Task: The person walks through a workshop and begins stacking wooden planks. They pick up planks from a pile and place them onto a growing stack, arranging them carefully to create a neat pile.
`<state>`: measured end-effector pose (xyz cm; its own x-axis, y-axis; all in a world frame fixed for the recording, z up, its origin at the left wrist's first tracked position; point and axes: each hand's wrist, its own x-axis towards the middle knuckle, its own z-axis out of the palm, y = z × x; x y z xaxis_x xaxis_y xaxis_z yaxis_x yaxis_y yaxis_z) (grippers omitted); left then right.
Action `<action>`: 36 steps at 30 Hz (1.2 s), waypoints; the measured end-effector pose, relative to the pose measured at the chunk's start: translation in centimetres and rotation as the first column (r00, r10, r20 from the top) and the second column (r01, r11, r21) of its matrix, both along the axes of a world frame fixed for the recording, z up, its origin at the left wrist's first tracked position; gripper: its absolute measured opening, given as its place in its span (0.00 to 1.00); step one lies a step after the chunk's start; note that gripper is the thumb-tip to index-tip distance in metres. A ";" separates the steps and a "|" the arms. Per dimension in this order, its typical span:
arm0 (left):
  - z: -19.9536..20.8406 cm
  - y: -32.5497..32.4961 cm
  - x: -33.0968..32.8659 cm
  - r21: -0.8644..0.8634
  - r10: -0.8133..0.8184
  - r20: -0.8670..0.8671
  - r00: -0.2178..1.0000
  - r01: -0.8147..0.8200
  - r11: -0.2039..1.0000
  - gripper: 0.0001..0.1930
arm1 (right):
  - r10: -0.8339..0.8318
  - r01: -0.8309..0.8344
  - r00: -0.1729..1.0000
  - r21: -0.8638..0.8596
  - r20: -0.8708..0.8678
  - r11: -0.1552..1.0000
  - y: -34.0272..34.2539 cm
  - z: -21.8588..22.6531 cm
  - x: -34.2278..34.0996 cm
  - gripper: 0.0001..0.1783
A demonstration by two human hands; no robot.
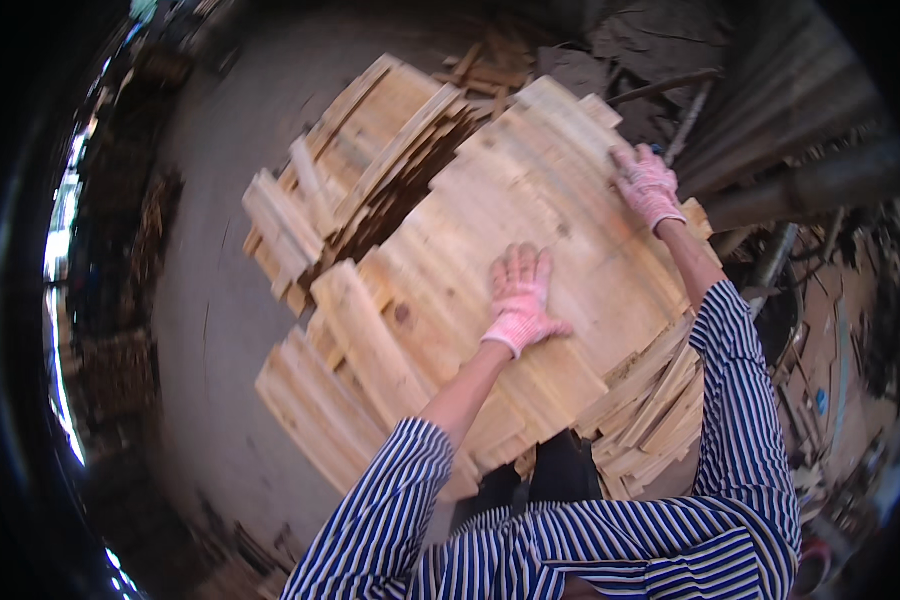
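Observation:
Before me stands a broad stack of thin, pale wood boards [450, 290], with uneven edges and a few dark knots. My left hand [521, 300], in a pink knit glove, lies flat on the stack's top near the middle, fingers stretched out and thumb apart. At the right far edge of the same top, my right hand [648, 185], also gloved in pink, rests with its fingers laid over the boards' edge; the fingers look spread, and they hold no separate thing. A narrower loose board [370, 335] lies along the left side of the top.
A second stack of boards [370, 130] stands beyond, split from the first by a dark gap. Ragged board ends [650, 410] jut out at the near right. Large grey corrugated sheeting [790, 110] and scattered scrap [840, 340] lie to the right; grey floor [205, 330] stretches left.

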<state>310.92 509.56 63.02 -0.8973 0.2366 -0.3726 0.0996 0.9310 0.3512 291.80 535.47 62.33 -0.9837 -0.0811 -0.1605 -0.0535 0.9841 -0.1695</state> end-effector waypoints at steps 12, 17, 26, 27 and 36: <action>4.1 -17.5 10.3 -0.300 0.870 -0.082 0.485 -0.845 0.443 0.72 | 0.222 0.085 0.924 -0.733 0.311 0.675 -20.5 1.2 24.3 0.44; 5.1 -20.5 13.1 0.365 0.835 0.299 0.462 -0.864 0.347 0.64 | 0.339 0.267 0.803 -0.806 0.489 0.528 -26.9 2.5 29.3 0.60; 5.8 -16.5 14.3 0.763 0.460 0.357 0.813 -0.538 0.358 0.56 | 0.232 0.357 0.873 -0.887 0.428 0.294 -24.3 6.7 36.4 0.76; 7.3 -14.5 14.2 0.751 0.411 0.334 0.848 -0.503 0.428 0.56 | 0.156 0.385 0.890 -0.889 0.429 0.246 -22.7 6.2 37.5 0.73; 3.2 -15.4 11.0 -0.170 -0.054 0.071 0.996 0.066 0.983 0.65 | -0.553 0.483 0.676 -0.859 0.488 -0.168 -7.5 -1.8 50.4 0.63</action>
